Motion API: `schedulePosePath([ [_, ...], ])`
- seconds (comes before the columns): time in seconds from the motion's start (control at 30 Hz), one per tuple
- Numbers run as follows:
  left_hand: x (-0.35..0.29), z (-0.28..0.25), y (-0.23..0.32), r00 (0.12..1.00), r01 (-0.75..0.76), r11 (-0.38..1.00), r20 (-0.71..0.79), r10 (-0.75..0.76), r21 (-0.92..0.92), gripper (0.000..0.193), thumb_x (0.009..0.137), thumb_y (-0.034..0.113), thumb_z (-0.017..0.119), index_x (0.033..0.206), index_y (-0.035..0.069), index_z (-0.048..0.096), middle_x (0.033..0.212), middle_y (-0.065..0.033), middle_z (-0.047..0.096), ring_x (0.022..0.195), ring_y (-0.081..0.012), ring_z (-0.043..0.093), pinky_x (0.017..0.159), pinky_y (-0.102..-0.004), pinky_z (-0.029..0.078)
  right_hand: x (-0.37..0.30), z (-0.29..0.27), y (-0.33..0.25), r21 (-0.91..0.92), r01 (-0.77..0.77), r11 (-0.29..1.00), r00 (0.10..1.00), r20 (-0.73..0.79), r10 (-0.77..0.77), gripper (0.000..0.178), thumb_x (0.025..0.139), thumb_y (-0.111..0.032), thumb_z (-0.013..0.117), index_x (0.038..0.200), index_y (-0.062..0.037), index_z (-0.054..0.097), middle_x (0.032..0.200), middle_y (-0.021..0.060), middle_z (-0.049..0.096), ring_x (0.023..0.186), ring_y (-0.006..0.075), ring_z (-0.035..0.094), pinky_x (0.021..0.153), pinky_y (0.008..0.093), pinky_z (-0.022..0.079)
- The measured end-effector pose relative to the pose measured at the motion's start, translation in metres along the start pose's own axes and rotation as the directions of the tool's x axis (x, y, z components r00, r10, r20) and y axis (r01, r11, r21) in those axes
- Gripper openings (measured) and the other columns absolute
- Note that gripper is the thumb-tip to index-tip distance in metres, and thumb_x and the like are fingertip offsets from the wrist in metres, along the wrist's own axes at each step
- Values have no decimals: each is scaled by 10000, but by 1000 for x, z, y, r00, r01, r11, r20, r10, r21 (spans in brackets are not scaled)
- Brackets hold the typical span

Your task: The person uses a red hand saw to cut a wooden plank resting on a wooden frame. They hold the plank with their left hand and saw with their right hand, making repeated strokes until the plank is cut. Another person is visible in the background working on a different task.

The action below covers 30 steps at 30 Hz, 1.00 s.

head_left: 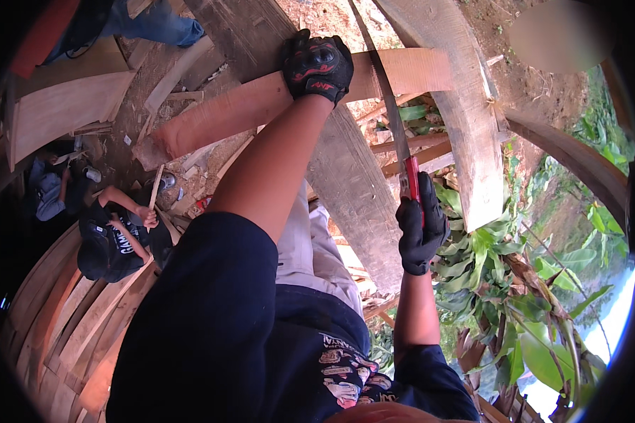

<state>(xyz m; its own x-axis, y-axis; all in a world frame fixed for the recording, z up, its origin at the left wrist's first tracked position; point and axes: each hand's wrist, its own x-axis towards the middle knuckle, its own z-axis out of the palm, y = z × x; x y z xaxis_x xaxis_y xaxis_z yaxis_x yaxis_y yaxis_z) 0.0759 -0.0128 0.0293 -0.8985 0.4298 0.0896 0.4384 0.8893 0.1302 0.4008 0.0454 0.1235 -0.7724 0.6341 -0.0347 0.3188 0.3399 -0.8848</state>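
A curved reddish wooden board (226, 116) lies crosswise over a grey weathered plank (353, 190). My left hand (319, 65), in a black glove with red marks, presses down on the board, its fingers curled over the far edge. In my right hand (422, 229), also black-gloved, is a handsaw (394, 113), gripped by its red handle. The long narrow blade points away from me and crosses the board to the right of my left hand. How deep the blade sits in the wood, I cannot tell.
Another weathered plank (466, 120) lies under the board's right end. At left a person in a black cap (95, 247) holds a wooden stick; others are behind. Stacked curved planks (85, 324) fill the lower left. Leafy plants (483, 261) grow at right.
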Motion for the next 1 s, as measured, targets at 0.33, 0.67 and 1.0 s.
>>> schedulePosePath([
  [0.33, 5, 14, -7, 997, -77, 990, 19, 75, 121, 314, 1025, 280, 519, 916, 169, 791, 980, -86, 815, 1048, -299, 764, 1072, -450, 537, 67, 56, -3, 47, 45, 998, 998, -49, -43, 473, 1030, -131, 652, 1497, -61, 670, 1334, 237, 759, 1147, 399, 782, 930, 424, 610],
  [0.67, 7, 5, -6, 996, -88, 986, 36, 84, 141, 333, 1034, 295, 513, 911, 165, 793, 992, -120, 819, 1022, -308, 769, 978, -467, 587, -4, 15, 0, -14, -32, 999, 999, -44, 31, 487, 1012, -128, 633, 1467, 43, 667, 1248, 235, 764, 1000, 311, 780, 858, 397, 599],
  [1.0, 3, -1, -10, 977, -174, 969, 155, 147, 178, 204, 985, 230, 593, 995, 120, 765, 1055, -112, 802, 1056, -309, 763, 968, -484, 596, 47, 41, 5, 3, 101, 995, 993, -58, -101, 484, 1018, -94, 660, 1500, -55, 669, 1360, 202, 762, 1194, 354, 780, 970, 420, 600],
])
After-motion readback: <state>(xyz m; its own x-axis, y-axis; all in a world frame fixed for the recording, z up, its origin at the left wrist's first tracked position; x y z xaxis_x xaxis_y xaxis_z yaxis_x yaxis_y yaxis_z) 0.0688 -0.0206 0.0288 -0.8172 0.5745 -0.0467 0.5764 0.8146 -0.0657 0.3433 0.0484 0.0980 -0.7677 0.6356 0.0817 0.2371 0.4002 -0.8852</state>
